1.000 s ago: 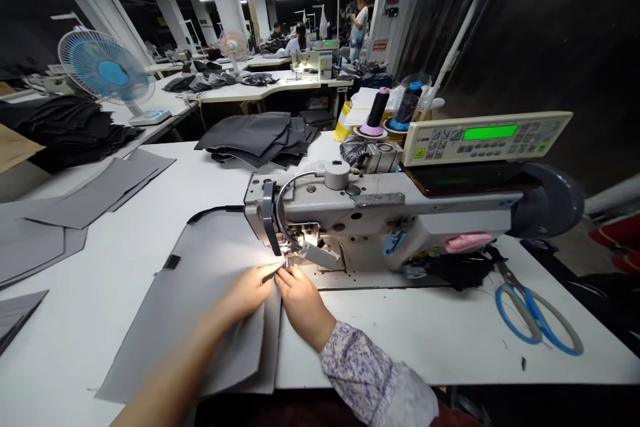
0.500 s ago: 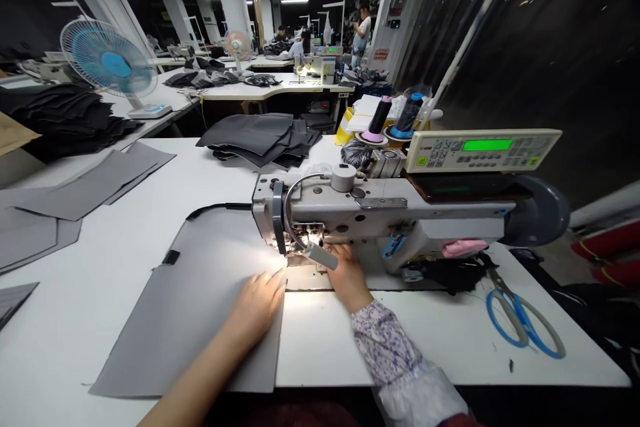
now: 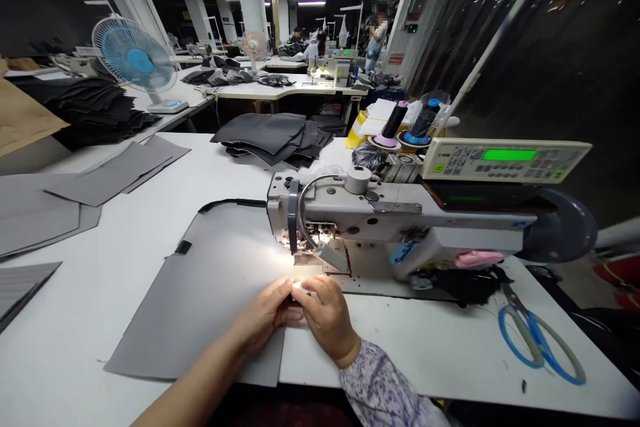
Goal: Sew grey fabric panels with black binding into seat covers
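Observation:
A large grey fabric panel (image 3: 215, 293) lies flat on the table, its far edge bound in black and a black tab (image 3: 183, 247) on its left side. Its upper right corner reaches under the lit needle area of the sewing machine (image 3: 345, 210). At the panel's right edge, my left hand (image 3: 267, 312) is closed in a pinch; its fingertips partly hide what they hold. My right hand (image 3: 327, 320) meets it there, thumb and fingers pinching a small white piece (image 3: 300, 287). Both hands are just in front of the machine's needle plate.
Blue-handled scissors (image 3: 540, 340) lie at the right. Behind the machine stand thread cones (image 3: 395, 123) and a control panel (image 3: 507, 159). Dark cut pieces (image 3: 270, 133) are stacked at the back, grey pieces (image 3: 105, 173) at the left. A fan (image 3: 137, 60) and people are farther off.
My right hand has come back from under the machine head towards me and joined my left hand. The left fingers have curled from lying flat into a pinch. The view has shifted slightly.

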Tool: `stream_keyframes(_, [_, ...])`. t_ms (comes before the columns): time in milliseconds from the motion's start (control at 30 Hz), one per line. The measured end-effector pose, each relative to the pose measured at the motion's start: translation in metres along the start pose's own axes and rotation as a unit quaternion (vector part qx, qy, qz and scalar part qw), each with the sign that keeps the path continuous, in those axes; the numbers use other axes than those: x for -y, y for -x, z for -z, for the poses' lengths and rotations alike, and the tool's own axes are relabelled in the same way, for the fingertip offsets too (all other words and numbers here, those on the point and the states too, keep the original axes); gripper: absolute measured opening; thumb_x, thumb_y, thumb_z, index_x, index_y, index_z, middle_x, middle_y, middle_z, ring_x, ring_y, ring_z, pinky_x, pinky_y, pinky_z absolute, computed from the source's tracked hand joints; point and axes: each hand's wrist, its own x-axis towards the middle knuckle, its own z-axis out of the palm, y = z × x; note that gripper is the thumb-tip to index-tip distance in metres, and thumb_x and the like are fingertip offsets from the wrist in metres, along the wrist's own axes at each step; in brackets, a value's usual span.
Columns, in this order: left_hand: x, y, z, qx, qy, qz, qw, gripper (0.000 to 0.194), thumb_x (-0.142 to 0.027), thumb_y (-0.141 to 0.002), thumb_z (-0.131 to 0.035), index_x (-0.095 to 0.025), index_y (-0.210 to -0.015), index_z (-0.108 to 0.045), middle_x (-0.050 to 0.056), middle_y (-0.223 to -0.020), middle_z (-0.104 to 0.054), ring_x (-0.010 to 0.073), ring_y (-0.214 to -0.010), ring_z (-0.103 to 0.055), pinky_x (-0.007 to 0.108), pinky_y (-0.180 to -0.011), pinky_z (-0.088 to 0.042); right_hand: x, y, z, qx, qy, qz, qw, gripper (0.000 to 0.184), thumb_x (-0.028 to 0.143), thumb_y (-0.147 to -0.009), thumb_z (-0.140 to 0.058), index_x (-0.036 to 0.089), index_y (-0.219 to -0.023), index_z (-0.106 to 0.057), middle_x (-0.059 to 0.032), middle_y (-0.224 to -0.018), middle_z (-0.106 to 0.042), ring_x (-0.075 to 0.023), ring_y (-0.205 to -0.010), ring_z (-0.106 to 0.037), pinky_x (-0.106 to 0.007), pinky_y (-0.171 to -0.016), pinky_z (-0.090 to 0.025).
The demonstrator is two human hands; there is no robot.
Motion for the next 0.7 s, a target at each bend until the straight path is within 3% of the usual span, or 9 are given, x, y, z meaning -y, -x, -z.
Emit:
stream_keyframes(67, [-0.004,0.003,0.001,-0.013,-0.046,0.004,0.999,0.047,-0.058,-0.092,-0.059,-0.018,-0.116,-0.067,0.011,-0.118,-0.065,0.0208,-0.103,-0.062,0.027,-0.076,-0.054,0.001,-0.002,-0.003,-0.001,-0.006,-0.009,1.0,0.025,0.008,-0.095,-0.056,0.021,-0.111,-0.071,-0.0064,-0.094,-0.066,-0.0207,-0.095,-0.061,-0.036,-0.085,-0.052])
stream_keyframes(133, [-0.007,0.005,0.005,-0.047,-0.166,-0.046,0.984,0.046,-0.055,-0.092,-0.058,-0.021,-0.123,-0.065,0.011,-0.126,-0.063,0.0245,-0.111,-0.06,0.03,-0.08,-0.055,-0.001,-0.004,-0.007,0.018,-0.029,-0.05,0.998,0.025,0.01,-0.096,-0.053,0.022,-0.108,-0.071,-0.0055,-0.091,-0.066,-0.0202,-0.09,-0.062,-0.036,-0.082,-0.053])
stream_keyframes(267, [-0.012,0.007,0.02,-0.085,-0.481,-0.169,0.856,0.033,-0.041,-0.089,-0.063,-0.026,-0.118,-0.069,0.007,-0.116,-0.068,0.0246,-0.107,-0.061,0.035,-0.089,-0.051,-0.003,-0.005,-0.017,0.102,-0.131,-0.196,0.966,0.015,0.01,-0.092,-0.056,0.02,-0.094,-0.067,-0.0028,-0.084,-0.067,-0.0177,-0.078,-0.064,-0.029,-0.07,-0.053])
stream_keyframes(333, [-0.016,0.008,0.027,-0.074,-0.572,-0.148,0.803,0.025,-0.035,-0.091,-0.06,-0.027,-0.111,-0.072,0.004,-0.1,-0.071,0.0222,-0.093,-0.063,0.033,-0.084,-0.05,-0.005,-0.004,-0.022,0.129,-0.175,-0.269,0.938,0.009,0.012,-0.088,-0.064,0.02,-0.085,-0.061,-0.0001,-0.078,-0.066,-0.0162,-0.07,-0.064,-0.027,-0.064,-0.052])
stream_keyframes(400, [-0.023,0.005,0.033,-0.071,-0.613,-0.121,0.777,0.022,-0.032,-0.093,-0.054,-0.027,-0.102,-0.073,0.003,-0.094,-0.071,0.0207,-0.087,-0.064,0.031,-0.08,-0.049,-0.008,-0.004,-0.026,0.121,-0.181,-0.315,0.924,0.01,0.012,-0.085,-0.067,0.019,-0.088,-0.061,0.0012,-0.074,-0.066,-0.0159,-0.066,-0.064,-0.027,-0.062,-0.054])
stream_keyframes(467, [-0.033,-0.001,0.039,-0.091,-0.623,-0.124,0.767,0.022,-0.031,-0.093,-0.05,-0.025,-0.093,-0.072,0.003,-0.096,-0.071,0.0206,-0.091,-0.064,0.03,-0.081,-0.049,-0.012,-0.004,-0.028,0.113,-0.144,-0.285,0.941,0.017,0.008,-0.087,-0.061,0.018,-0.1,-0.063,-0.0035,-0.088,-0.071,-0.0196,-0.08,-0.068,-0.032,-0.074,-0.058])
stream_keyframes(567, [-0.045,-0.021,0.045,-0.144,-0.626,-0.146,0.753,0.022,-0.029,-0.093,-0.047,-0.021,-0.085,-0.066,0.004,-0.097,-0.071,0.0202,-0.093,-0.064,0.029,-0.082,-0.048,-0.013,-0.001,-0.029,0.159,-0.074,-0.125,0.976,0.037,0.0,-0.087,-0.049,0.018,-0.114,-0.065,-0.0115,-0.122,-0.067,-0.026,-0.118,-0.061,-0.045,-0.103,-0.051])
stream_keyframes(633, [-0.049,-0.038,0.046,-0.164,-0.646,-0.136,0.733,0.021,-0.027,-0.092,-0.048,-0.021,-0.082,-0.065,0.004,-0.093,-0.072,0.0201,-0.089,-0.065,0.028,-0.078,-0.046,-0.009,0.003,-0.028,0.201,-0.051,-0.046,0.977,0.041,-0.002,-0.086,-0.047,0.017,-0.118,-0.064,-0.0126,-0.13,-0.063,-0.0277,-0.126,-0.055,-0.047,-0.11,-0.046])
stream_keyframes(700, [-0.051,-0.052,0.045,-0.172,-0.689,-0.111,0.695,0.024,-0.029,-0.092,-0.047,-0.02,-0.08,-0.067,0.005,-0.088,-0.074,0.0204,-0.083,-0.065,0.029,-0.074,-0.044,-0.003,0.006,-0.027,0.223,-0.045,-0.028,0.973,0.038,0.001,-0.086,-0.05,0.015,-0.119,-0.063,-0.0129,-0.129,-0.063,-0.0286,-0.126,-0.054,-0.047,-0.111,-0.045])
